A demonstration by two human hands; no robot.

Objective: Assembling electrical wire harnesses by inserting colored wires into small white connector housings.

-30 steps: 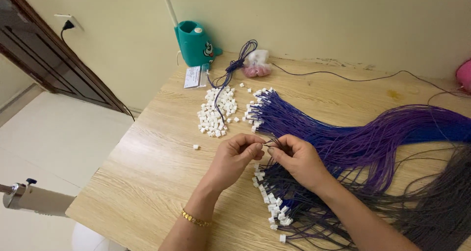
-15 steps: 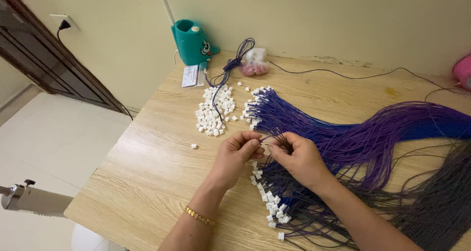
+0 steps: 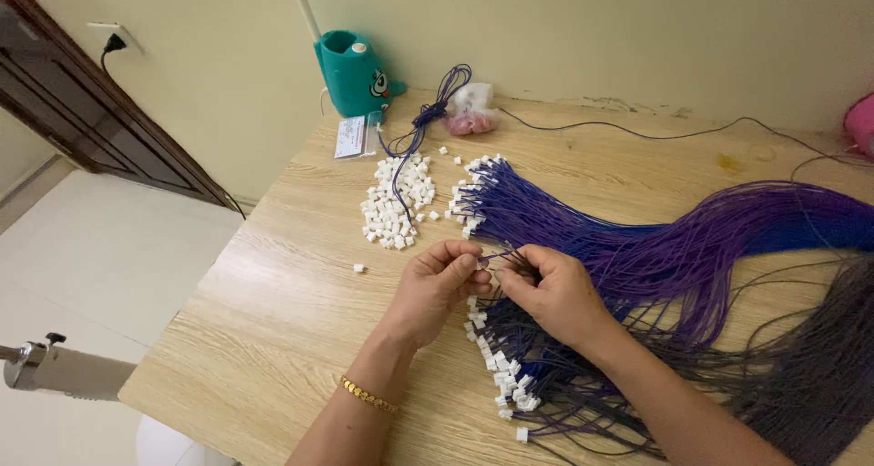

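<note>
- Purple thin wires (image 3: 692, 248) fan across the right of the pale wooden tabletop (image 3: 273, 284); one wire end sits between both hands at the near middle.
- Nearest, a dark wire bundle with small white plastic connectors (image 3: 505, 384) already fitted lies below the hands, so part of the work looks done.
- Left hand (image 3: 435, 288): fingers (image 3: 464, 264) closed to a pinch, seemingly on a small white connector; too small to be sure.
- Right hand (image 3: 553, 293): fingers (image 3: 510, 279) pinched shut on the purple wire's end, touching the left fingertips.
- Farther, a second fitted purple fan (image 3: 482, 193) lies just right of a pile of loose white connectors (image 3: 396, 207), so plenty seems left.
- Farthest, a teal plastic container (image 3: 355, 61) stands by the wall.
</note>
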